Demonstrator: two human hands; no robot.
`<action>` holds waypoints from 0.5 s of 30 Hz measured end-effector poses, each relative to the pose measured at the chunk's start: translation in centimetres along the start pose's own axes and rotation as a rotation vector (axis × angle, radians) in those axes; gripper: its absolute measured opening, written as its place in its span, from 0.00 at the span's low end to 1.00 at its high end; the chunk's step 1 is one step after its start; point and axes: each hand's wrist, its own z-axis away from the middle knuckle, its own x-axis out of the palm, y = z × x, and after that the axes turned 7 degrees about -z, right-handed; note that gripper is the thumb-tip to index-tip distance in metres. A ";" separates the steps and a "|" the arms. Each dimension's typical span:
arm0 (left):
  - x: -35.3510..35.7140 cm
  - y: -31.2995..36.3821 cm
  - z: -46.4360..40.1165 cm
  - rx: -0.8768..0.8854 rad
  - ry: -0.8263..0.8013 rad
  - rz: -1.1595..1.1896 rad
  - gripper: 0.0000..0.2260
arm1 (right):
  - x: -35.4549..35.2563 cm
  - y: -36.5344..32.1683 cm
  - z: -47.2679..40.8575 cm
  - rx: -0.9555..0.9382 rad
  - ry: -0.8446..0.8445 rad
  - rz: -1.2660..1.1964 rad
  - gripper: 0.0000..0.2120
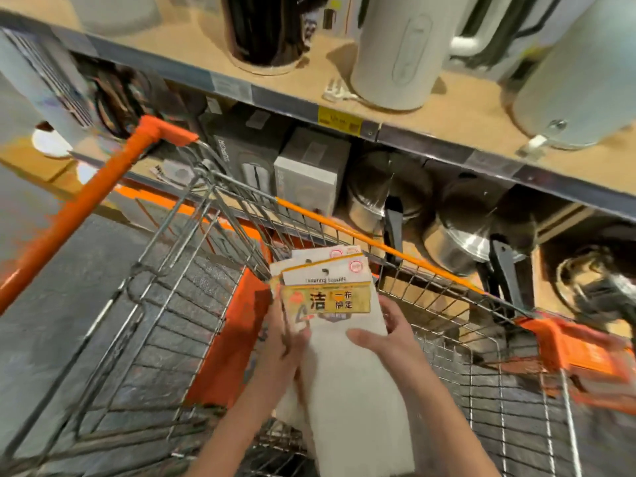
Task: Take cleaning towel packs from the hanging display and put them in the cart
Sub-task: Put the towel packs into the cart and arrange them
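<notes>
Here we hold a small stack of cleaning towel packs (344, 342) above the wire basket of the cart (165, 339), already off the hanging display, which is not in view. Our left hand (282, 342) grips the stack along its left edge, fingers curled round the side and thumb across the front; our right hand (392, 335) pinches the right edge, thumb lying over the white towel face and fingers wrapped behind. Both hands sit at about the same height, just below the yellow header card (327, 299), so neither is clearly nearer. The packs' long axis runs from the header, pointing away from us toward the shelf, down to the bottom edge near our forearms. The basket lies directly beneath the stack, so the coming move, as we judge it, is a plain lowering with the long axis kept in line with the cart's length, then letting go. At least two or three packs are fanned together, since extra header tops show behind the front one. On the front card we read "cleaning towels", partly blurred, and large Chinese characters including 洁. A dark box (241, 160) on the lower shelf (447, 142) reads SUPOR. A yellow price tag (339, 122) is too blurred to read.
</notes>
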 end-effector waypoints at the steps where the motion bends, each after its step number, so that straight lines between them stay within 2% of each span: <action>1: 0.4 0.8 0.5 0.001 0.000 0.024 0.36 | 0.2 -0.5 0.3 0.003 -0.001 -0.033 0.34; 7: 0.5 3.8 1.0 0.078 0.076 0.088 0.30 | 0.9 -1.5 2.0 0.023 -0.033 -0.164 0.37; 11: 1.0 5.0 1.7 0.068 -0.003 0.224 0.34 | 1.1 -1.4 3.3 -0.013 -0.073 -0.191 0.34; 15: 1.8 6.8 3.3 0.096 -0.068 0.258 0.40 | 0.3 -1.3 4.2 -0.005 -0.109 -0.200 0.37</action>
